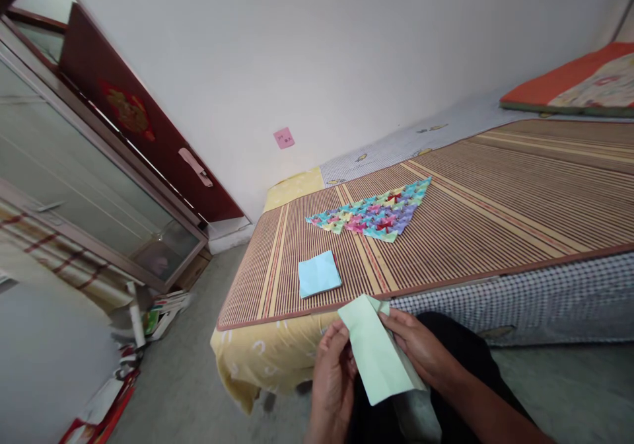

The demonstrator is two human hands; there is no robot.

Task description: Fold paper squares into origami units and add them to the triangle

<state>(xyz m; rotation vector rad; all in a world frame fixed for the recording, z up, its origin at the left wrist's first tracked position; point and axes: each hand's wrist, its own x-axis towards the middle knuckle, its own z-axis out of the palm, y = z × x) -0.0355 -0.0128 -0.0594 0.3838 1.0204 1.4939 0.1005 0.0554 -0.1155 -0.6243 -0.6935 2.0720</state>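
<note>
While the left hand pinches one long edge of a folded pale green paper and the right hand pinches its other side near the top, the paper is held above the lap, beside a striped mat. At far left on the floor, a red tray-like thing, cut off below, has blurred white items in or on it, which I cannot tell. Some left fingertips hide behind the paper, and a greyish thing under its lower end is hard to identify.
</note>
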